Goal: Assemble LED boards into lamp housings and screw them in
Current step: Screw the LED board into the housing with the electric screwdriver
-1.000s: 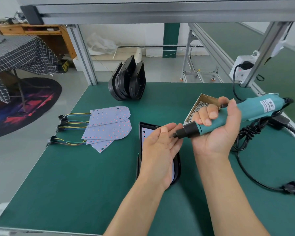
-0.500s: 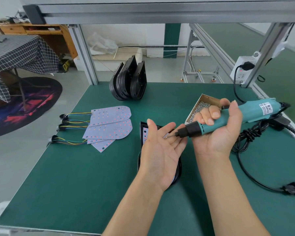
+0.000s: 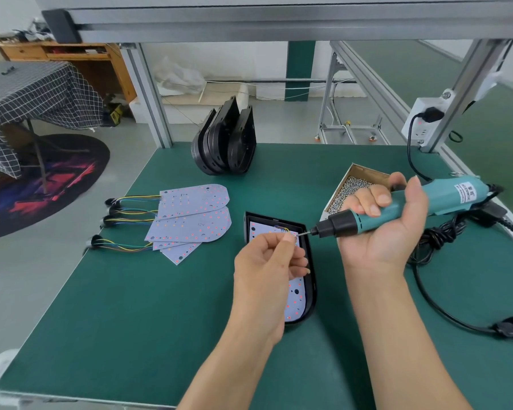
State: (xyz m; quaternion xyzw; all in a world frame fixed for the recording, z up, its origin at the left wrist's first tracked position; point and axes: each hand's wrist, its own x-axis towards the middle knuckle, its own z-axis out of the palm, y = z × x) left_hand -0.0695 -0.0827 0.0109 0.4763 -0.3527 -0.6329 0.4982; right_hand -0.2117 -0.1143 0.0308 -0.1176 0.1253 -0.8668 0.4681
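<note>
Left hand [image 3: 267, 270] pinches a small screw [image 3: 294, 238] between thumb and forefinger, right at the bit tip of the teal electric screwdriver [image 3: 397, 211], which the right hand [image 3: 382, 229] grips around its barrel, lying roughly level. Below them a black lamp housing [image 3: 308, 261] lies flat on the green bench mat [image 3: 131, 306] with an LED board [image 3: 295, 300] seated inside. Spare LED boards [image 3: 193, 214] fan out to the left, wires trailing. Upright empty housings [image 3: 225, 143] stand at the back. An open screw box [image 3: 356, 184] sits behind the right hand.
</note>
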